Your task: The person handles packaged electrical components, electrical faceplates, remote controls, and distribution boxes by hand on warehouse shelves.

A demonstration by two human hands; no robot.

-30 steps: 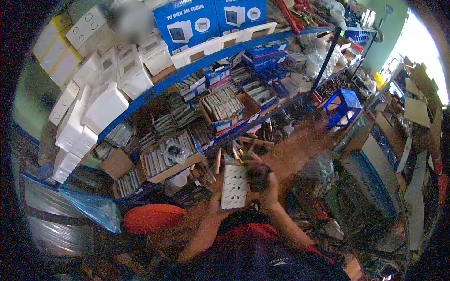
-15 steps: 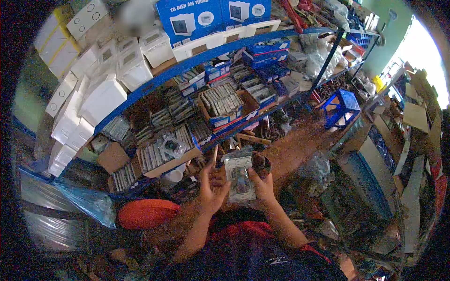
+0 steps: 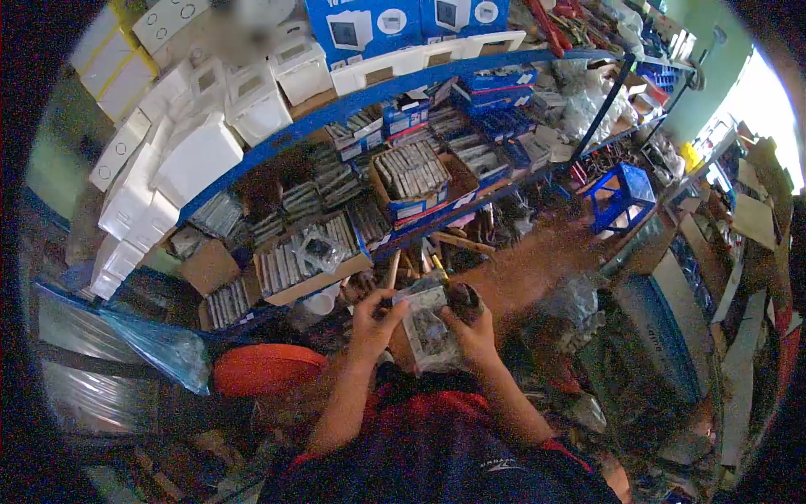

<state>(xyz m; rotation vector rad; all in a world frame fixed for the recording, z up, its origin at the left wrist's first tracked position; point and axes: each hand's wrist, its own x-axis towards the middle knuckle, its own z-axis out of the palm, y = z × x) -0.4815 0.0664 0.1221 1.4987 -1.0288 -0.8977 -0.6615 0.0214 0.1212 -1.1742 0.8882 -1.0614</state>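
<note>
A flat pale item in a clear plastic bag [image 3: 431, 329] is held in front of my chest. My left hand [image 3: 378, 323] pinches its upper left edge, with the thumb against the plastic. My right hand [image 3: 470, 329] grips its right side, thumb on top; a dark rounded object [image 3: 463, 296], too blurred to name, is also at this hand. Beyond the hands, an open carton [image 3: 315, 287] of upright packed pieces stands on the shelf, with a loose clear-bagged item [image 3: 319, 249] lying on top.
White boxes [image 3: 201, 160] line the upper blue-edged shelf [image 3: 336, 102] beside blue printed cartons [image 3: 361, 29]. A blue plastic stool [image 3: 621, 199] stands right of the shelf. A red round object [image 3: 267, 370] is at lower left. Cardboard [image 3: 655, 328] clutters the right side.
My left hand has closed its fingers on the bag's upper left edge; before, they were apart beside it. The bagged item is tilted more. The view has shifted slightly.
</note>
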